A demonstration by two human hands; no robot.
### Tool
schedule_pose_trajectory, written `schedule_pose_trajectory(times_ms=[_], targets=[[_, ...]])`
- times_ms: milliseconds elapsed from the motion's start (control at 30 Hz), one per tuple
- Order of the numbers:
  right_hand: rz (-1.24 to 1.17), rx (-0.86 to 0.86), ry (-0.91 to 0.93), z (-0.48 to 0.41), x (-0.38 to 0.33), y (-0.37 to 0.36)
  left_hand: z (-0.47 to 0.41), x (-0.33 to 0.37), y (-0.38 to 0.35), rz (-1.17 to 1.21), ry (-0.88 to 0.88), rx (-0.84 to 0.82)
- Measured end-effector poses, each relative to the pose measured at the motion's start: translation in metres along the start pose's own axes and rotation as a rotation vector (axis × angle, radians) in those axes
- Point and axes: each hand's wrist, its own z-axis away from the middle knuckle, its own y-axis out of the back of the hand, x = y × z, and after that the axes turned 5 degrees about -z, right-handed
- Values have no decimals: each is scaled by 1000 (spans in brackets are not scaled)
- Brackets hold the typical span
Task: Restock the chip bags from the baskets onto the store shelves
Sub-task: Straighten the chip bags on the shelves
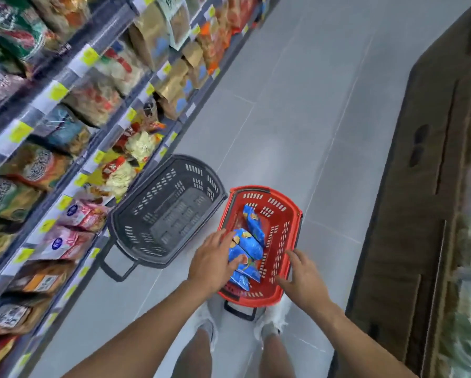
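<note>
Grey floor tiles (297, 105), smooth and matte, run down the aisle, with store shelves (73, 64) packed with crinkly snack packets on the left and brown cardboard boxes (420, 186) stacked along the right. Yellow price tags (88, 56) line the shelf edges. Down on the floor, right between the person's feet, sits the red basket (291, 214), hard plastic, rounded at the corners, its walls and bottom punched with rows of slots, a black handle folded down at the near end. Inside it lie the blue chip bags (249, 244), glossy and puffed, printed with yellow chips, overlapping one another along the basket's length. And the left hand (212, 260) is in there: its fingers (227, 237) are spread and fairly straight, laid over the nearest bags, the thumb pressed on a bag's face, with no closed grip to be seen. The right hand (302, 276) is at the basket's right rim, fingers (295, 255) fanned wide and relaxed, holding nothing; whether they actually touch the rim I cannot tell. Just left of the red one, touching its far corner, stands a dark grey basket (169, 208) of the same slotted plastic, handle lying on the floor.
</note>
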Motion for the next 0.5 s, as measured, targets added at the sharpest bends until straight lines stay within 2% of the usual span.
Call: schedule_pose_trajectory(times_ms=[100,267,500], targets=[[-3,-91,27,-41,24,-19,-23,-2,-35,109,75,-17],[-31,-205,15,-105,65,-62,-67,-20,-127,352,320,-139],[-147,-140,-18,-177,112,-122,-143,-58,-255,474,675,-256]])
